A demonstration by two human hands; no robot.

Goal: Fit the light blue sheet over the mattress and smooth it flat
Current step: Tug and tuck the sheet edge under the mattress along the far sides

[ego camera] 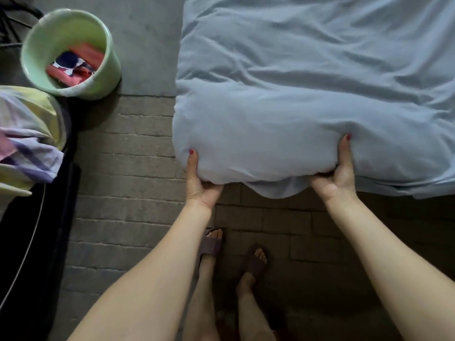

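The light blue sheet covers the mattress, wrinkled across the top, and the mattress itself is hidden under it. The near left corner is lifted off the floor. My left hand grips that corner from below at its left side, thumb up on the cloth, fingers hidden underneath. My right hand grips the same raised edge further right, thumb on top and fingers tucked under. A loose fold of sheet hangs down between my hands.
A pale green bucket with red and blue cloth inside stands on the floor at the left. A pile of pastel fabric lies on dark furniture at the far left. My sandalled feet stand on grey brick-pattern floor.
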